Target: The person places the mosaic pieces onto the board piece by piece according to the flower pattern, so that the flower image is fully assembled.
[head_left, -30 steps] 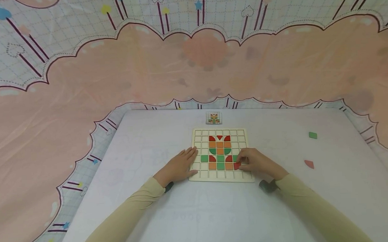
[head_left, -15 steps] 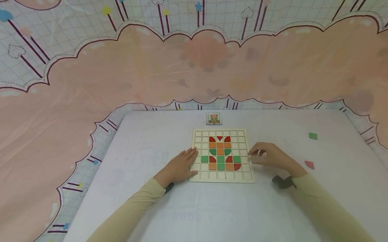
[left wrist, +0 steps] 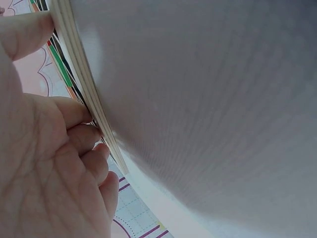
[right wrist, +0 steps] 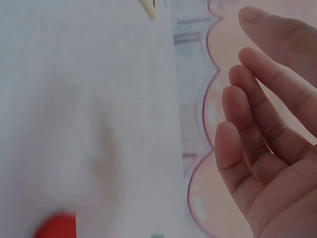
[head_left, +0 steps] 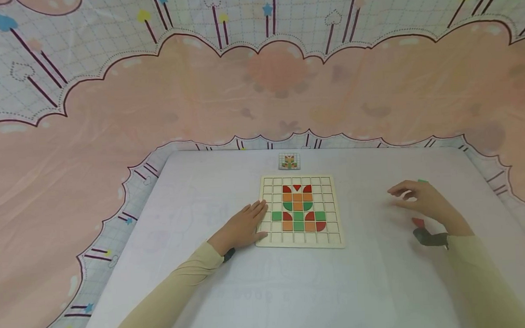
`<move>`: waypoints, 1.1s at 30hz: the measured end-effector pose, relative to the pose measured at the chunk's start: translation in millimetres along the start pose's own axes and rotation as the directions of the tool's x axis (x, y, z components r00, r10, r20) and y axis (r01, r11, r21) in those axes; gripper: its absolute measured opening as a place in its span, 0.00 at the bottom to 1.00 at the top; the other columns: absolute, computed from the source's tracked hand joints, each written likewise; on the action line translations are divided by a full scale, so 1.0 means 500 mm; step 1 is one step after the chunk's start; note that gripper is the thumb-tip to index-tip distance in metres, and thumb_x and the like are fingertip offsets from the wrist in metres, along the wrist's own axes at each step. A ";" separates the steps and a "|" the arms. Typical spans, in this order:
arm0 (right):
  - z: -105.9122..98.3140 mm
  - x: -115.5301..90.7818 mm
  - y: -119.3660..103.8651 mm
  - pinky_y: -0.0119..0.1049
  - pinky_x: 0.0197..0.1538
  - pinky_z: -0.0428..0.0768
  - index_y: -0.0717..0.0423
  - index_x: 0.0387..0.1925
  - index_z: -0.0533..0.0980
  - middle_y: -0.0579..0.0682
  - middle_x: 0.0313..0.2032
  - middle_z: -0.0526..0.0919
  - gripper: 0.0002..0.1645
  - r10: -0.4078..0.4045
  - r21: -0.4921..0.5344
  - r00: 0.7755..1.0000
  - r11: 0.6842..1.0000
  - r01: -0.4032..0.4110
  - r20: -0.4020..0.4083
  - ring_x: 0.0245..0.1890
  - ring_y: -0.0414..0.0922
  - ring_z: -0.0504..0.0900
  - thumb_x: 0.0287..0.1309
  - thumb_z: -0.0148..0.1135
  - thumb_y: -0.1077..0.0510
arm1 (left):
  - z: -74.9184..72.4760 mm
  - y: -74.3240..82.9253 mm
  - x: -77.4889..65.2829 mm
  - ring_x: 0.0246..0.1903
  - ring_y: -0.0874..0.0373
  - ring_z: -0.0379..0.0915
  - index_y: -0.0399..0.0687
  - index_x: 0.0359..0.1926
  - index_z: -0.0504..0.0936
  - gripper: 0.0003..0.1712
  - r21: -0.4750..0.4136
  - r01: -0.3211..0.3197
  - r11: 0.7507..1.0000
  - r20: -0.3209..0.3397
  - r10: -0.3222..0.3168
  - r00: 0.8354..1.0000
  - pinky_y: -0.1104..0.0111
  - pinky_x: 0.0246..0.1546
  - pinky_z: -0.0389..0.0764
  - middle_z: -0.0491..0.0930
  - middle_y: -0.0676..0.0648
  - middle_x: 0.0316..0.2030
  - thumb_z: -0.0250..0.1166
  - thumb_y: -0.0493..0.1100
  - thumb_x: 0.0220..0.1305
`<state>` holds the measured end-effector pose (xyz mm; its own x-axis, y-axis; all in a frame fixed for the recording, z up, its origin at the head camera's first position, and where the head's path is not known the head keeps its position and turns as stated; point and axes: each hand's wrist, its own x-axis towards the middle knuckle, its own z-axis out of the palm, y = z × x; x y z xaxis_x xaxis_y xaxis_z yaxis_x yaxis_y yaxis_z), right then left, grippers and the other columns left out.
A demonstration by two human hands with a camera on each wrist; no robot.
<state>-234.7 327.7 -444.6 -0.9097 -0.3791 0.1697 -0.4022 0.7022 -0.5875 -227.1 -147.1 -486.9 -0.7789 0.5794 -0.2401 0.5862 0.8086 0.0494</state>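
Note:
A pale wooden grid board (head_left: 334, 236) lies mid-table, with red, orange and green pieces set in its squares as a flower-like pattern. My left hand (head_left: 243, 225) rests on the board's left edge, fingers extended; the left wrist view shows its fingertips (left wrist: 86, 111) along the layered edge. To the right of the board, my right hand (head_left: 426, 204) hovers over the table with loosely bent fingers and nothing between them. Close under it lies a red quarter-round piece (head_left: 418, 222), partly covered near the wrist. Just beyond the hand, only a corner of a green square piece (head_left: 423, 181) shows.
Behind the board lies a small card (head_left: 289, 161) printed with a similar pattern on a grid. The white table (head_left: 193, 181) has its far edge behind that card. A patterned peach cloth (head_left: 208, 98) hangs behind and around the table.
My right hand has drawn away from the board and moved right toward the loose pieces, leaving the red quarter-round piece at the pattern's lower right. My left hand has stayed put.

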 end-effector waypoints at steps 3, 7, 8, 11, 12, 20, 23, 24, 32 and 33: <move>-0.014 -0.020 0.031 0.14 0.39 0.74 0.61 0.43 0.80 0.34 0.36 0.80 0.16 0.038 -0.017 0.999 0.999 -0.038 -0.007 0.36 0.19 0.71 0.49 0.69 0.65 | 0.001 -0.001 0.000 0.74 0.51 0.40 0.40 0.73 0.47 0.45 -0.004 0.000 1.000 0.003 0.000 1.000 0.60 0.74 0.49 0.45 0.43 0.74 0.49 0.63 0.67; -0.025 -0.046 0.057 0.15 0.38 0.74 0.63 0.45 0.79 0.55 0.41 0.83 0.17 0.142 -0.042 0.988 0.989 -0.140 0.051 0.35 0.15 0.68 0.53 0.66 0.60 | 0.004 -0.002 0.001 0.74 0.51 0.39 0.40 0.73 0.47 0.45 0.004 0.004 1.000 0.005 -0.004 1.000 0.60 0.74 0.49 0.44 0.44 0.74 0.48 0.63 0.67; -0.027 -0.052 0.062 0.16 0.37 0.74 0.63 0.46 0.79 0.59 0.42 0.83 0.18 0.177 -0.047 0.982 0.984 -0.174 0.072 0.35 0.14 0.67 0.54 0.66 0.59 | 0.005 -0.002 0.001 0.74 0.51 0.40 0.40 0.73 0.47 0.45 0.003 0.005 1.000 0.003 -0.005 1.000 0.60 0.74 0.49 0.44 0.44 0.74 0.49 0.63 0.67; -0.030 -0.068 0.073 0.21 0.37 0.76 0.63 0.49 0.77 0.63 0.47 0.81 0.22 0.278 -0.073 0.951 0.960 -0.270 0.133 0.36 0.16 0.67 0.57 0.64 0.53 | 0.005 -0.003 0.002 0.74 0.51 0.39 0.41 0.73 0.47 0.45 0.003 0.007 1.000 0.003 -0.007 1.000 0.60 0.74 0.49 0.44 0.44 0.74 0.49 0.63 0.67; -0.030 -0.072 0.076 0.23 0.37 0.76 0.62 0.50 0.77 0.64 0.47 0.81 0.24 0.302 -0.084 0.942 0.953 -0.293 0.148 0.37 0.19 0.69 0.57 0.64 0.51 | 0.004 -0.003 0.002 0.74 0.51 0.39 0.41 0.73 0.47 0.45 0.000 0.006 1.000 0.004 -0.006 1.000 0.60 0.74 0.49 0.44 0.44 0.74 0.49 0.63 0.67; -0.029 -0.084 0.072 0.27 0.36 0.78 0.62 0.51 0.76 0.64 0.49 0.80 0.25 0.335 -0.083 0.924 0.942 -0.324 0.187 0.38 0.30 0.76 0.58 0.63 0.49 | 0.000 -0.004 0.001 0.74 0.51 0.38 0.40 0.73 0.46 0.45 -0.023 0.007 1.000 0.013 -0.006 1.000 0.59 0.74 0.48 0.43 0.44 0.74 0.49 0.63 0.67; -0.028 -0.079 0.066 0.26 0.37 0.78 0.60 0.51 0.76 0.63 0.49 0.80 0.24 0.320 -0.071 0.930 0.947 -0.312 0.181 0.37 0.24 0.73 0.58 0.63 0.50 | 0.001 -0.006 0.002 0.74 0.51 0.38 0.41 0.73 0.46 0.45 -0.011 0.006 1.000 0.006 -0.006 1.000 0.60 0.74 0.48 0.43 0.44 0.74 0.49 0.63 0.67; -0.028 -0.077 0.064 0.26 0.37 0.77 0.61 0.51 0.76 0.63 0.49 0.80 0.24 0.315 -0.069 0.932 0.949 -0.307 0.182 0.37 0.25 0.73 0.58 0.63 0.50 | 0.002 -0.007 0.002 0.74 0.51 0.38 0.41 0.73 0.46 0.45 -0.003 0.003 1.000 0.005 -0.003 1.000 0.60 0.74 0.48 0.43 0.44 0.74 0.48 0.63 0.68; -0.021 -0.077 0.072 0.50 0.46 0.80 0.62 0.54 0.74 0.65 0.52 0.78 0.31 0.367 -0.062 0.908 0.930 -0.362 0.204 0.49 0.58 0.77 0.56 0.64 0.45 | 0.003 -0.004 0.002 0.74 0.51 0.39 0.40 0.73 0.47 0.46 -0.019 0.007 1.000 0.010 -0.006 1.000 0.59 0.74 0.48 0.44 0.44 0.74 0.49 0.64 0.67; -0.021 -0.079 0.076 0.54 0.47 0.79 0.63 0.55 0.73 0.66 0.53 0.77 0.33 0.374 -0.069 0.903 0.927 -0.368 0.210 0.50 0.60 0.76 0.56 0.64 0.43 | 0.003 -0.003 0.002 0.74 0.51 0.39 0.40 0.73 0.47 0.46 -0.017 0.008 1.000 0.013 -0.008 1.000 0.60 0.74 0.48 0.44 0.44 0.74 0.49 0.64 0.67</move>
<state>-215.0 375.5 -465.2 -0.9504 -0.2061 -0.2329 -0.0450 0.8321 -0.5528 -228.4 -147.9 -488.9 -0.7808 0.5714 -0.2529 0.5759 0.8151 0.0634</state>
